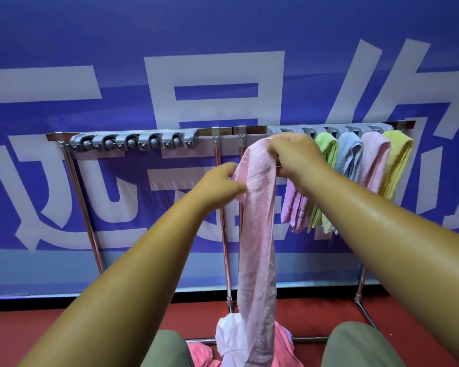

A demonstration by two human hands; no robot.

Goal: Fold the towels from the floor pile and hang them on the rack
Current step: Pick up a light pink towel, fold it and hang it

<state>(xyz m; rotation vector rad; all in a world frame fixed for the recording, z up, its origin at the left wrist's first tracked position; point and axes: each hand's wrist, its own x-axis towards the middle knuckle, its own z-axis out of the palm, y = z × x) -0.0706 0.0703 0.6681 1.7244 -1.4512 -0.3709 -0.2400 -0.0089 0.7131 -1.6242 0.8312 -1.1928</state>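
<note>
A long pale pink towel (pixel 257 234) hangs down in front of the metal rack (pixel 223 131). My right hand (pixel 296 152) grips its top end up by the rack's bar. My left hand (pixel 220 181) pinches the towel's left edge a little lower. The towel's bottom reaches the floor pile (pixel 204 352) of pink and white towels between my knees. Several folded towels hang from the right grey holder: purple (pixel 293 207), green (pixel 327 149), blue (pixel 350 157), pink (pixel 374 157) and yellow (pixel 396 160).
A grey clip holder (pixel 134 141) on the rack's left half holds nothing. A blue banner wall (pixel 117 75) with large white characters stands right behind the rack. The floor (pixel 24 332) is red. My knees (pixel 167 349) in olive trousers sit at the bottom edge.
</note>
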